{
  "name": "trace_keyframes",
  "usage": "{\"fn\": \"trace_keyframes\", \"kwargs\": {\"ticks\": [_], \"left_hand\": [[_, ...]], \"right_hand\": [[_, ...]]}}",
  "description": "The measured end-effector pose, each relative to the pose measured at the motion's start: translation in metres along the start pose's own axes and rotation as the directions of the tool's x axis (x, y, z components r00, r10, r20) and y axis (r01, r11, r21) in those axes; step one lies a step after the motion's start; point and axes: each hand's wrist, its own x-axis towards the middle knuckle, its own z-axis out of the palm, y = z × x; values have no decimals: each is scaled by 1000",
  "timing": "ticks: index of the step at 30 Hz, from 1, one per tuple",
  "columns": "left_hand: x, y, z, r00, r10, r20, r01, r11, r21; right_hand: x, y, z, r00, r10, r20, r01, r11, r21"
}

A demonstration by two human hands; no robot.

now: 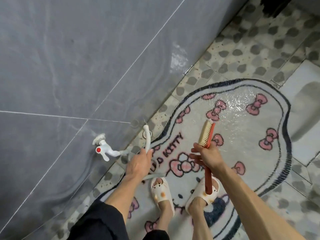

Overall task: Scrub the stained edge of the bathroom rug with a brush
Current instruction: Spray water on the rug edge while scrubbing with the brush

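A: Hands, quick.
B: Right hand [207, 156] gripping the red brush [207, 134] just below the bristle head. The head is tipped up and away from the body with the bristles facing the wall [69, 66]. The handle end hangs over the right slipper [202, 193]. The brush is in the air, not touching the rug [242, 122].
A: Left?
B: Left hand [138, 163] curled round the white hose [147, 135] leading from the tap [107, 149] on the grey wall. The free end sticks up past the fingers, near the wall base.
A: Rug position?
B: Flat on the pebble-pattern floor [242, 49], wet shine on the far half, dark border [285, 135] all round. Can't make out a stain on the edge.
A: Anything blocking?
B: The person stands on the near part, left slipper [160, 189] too. Feet and forearms cover that bit.
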Motion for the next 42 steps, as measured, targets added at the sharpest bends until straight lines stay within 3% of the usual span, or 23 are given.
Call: {"fn": "trace_keyframes", "kwargs": {"ticks": [6, 11, 20, 25, 27, 30, 32, 35, 37, 38, 39, 42], "left_hand": [[63, -36, 43, 986, -107, 132, 87, 986, 143], [115, -50, 81, 980, -150, 134, 124, 975, 184], [189, -67, 129, 976, -171, 137, 148, 976, 160], [219, -72, 140, 964, -193, 185, 161, 971, 176], [238, -68, 134, 979, -175, 107, 157, 975, 159], [276, -60, 123, 976, -215, 9, 215, 976, 34], [295, -54, 128, 965, -258, -40, 249, 956, -156], [274, -33, 154, 876, -421, -234, 239, 802, -547], [243, -23, 178, 778, -615, -127, 318, 560, -765], [228, -21, 189, 756, -654, -15, 373, 450, -812], [218, -19, 197, 764, -642, 69, 415, 407, -814], [214, -9, 204, 887, -418, 196, 414, 533, -738]], "right_hand": [[44, 84, 14, 995, 93, -33, -97, 979, -177], [90, 121, 35, 998, 33, -60, -60, 839, -541], [169, 153, 60, 1000, 20, -23, -31, 782, -622], [185, 153, 69, 1000, 7, -13, -14, 654, -756], [193, 158, 77, 999, 9, 47, 32, 612, -790], [209, 173, 91, 996, 5, 86, 64, 626, -777], [223, 180, 99, 997, -31, 68, 72, 657, -751], [236, 185, 103, 998, -61, 22, 58, 671, -739], [236, 188, 101, 998, -59, -7, 34, 667, -744], [234, 190, 99, 998, -57, -23, 21, 672, -741], [231, 188, 97, 998, -50, -41, 4, 679, -734], [229, 189, 89, 995, -38, -90, -41, 674, -738]]}}
